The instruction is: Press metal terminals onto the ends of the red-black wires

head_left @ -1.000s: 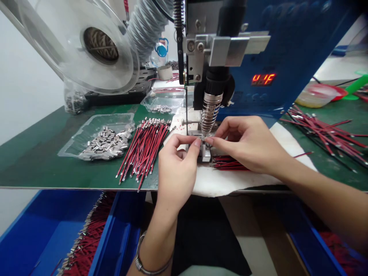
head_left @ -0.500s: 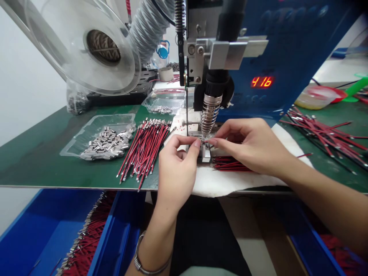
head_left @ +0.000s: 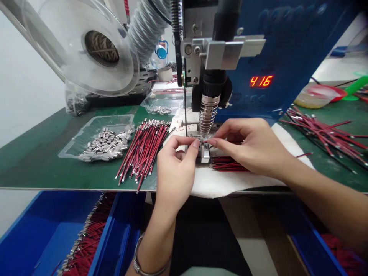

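My left hand (head_left: pixel 178 165) is closed in a pinch at the small metal fixture (head_left: pixel 205 153) under the machine's head; what its fingertips hold is hidden. From the other side my right hand (head_left: pixel 250 143) pinches a thin red wire (head_left: pixel 204 142), whose end lies at the fixture. Just above the fingertips sits the spring-wrapped tip (head_left: pixel 208 111) of the soldering machine. Beneath my right hand, a bunch of red and black wires (head_left: pixel 227 164) rests on a white cloth (head_left: pixel 218 186).
Left of my hands lie a pile of red and black wires with metal ends (head_left: pixel 145 149) and a clear tray (head_left: pixel 67 149) of small metal parts. More wires (head_left: pixel 330 134) lie at right. Blue bins (head_left: pixel 51 218) stand below the table edge. A clear fume hood (head_left: pixel 66 46) hangs at upper left.
The view has shifted very slightly. Both hands keep their pinches at the fixture, with hardly any visible movement.
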{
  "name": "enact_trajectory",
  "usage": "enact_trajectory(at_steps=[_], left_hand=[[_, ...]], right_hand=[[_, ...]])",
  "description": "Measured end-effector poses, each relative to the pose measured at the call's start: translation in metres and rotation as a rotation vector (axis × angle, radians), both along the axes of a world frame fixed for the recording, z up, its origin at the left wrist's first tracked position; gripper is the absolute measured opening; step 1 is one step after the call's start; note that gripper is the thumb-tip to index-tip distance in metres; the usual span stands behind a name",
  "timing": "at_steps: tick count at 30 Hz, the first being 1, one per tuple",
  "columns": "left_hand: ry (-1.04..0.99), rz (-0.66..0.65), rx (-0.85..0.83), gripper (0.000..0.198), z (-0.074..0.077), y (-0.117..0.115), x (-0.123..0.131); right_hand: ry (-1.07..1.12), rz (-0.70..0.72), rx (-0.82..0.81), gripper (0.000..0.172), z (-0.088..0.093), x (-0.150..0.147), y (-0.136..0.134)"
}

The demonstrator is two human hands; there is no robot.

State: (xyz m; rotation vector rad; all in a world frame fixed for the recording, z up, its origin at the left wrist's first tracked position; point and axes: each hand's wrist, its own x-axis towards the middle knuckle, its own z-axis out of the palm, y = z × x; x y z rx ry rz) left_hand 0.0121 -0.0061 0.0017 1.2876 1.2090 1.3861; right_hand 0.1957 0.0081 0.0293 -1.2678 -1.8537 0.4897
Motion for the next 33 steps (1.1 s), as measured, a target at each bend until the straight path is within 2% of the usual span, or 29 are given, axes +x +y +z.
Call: enact_trajectory(at_steps=[9,33], left_hand=[[-0.003,0.000,0.004,0.010,0.0006,0.0025,-0.0004],[-0.012,-0.001,-0.024,0.011,0.0008,0.0013,0.0001]], right_hand=[[0.009,0.019,0.050,0.020,-0.0017,0.0002,0.0003],[0.005,-0.020,0.007,0.018,0.0008,-0.0012,-0.0012]])
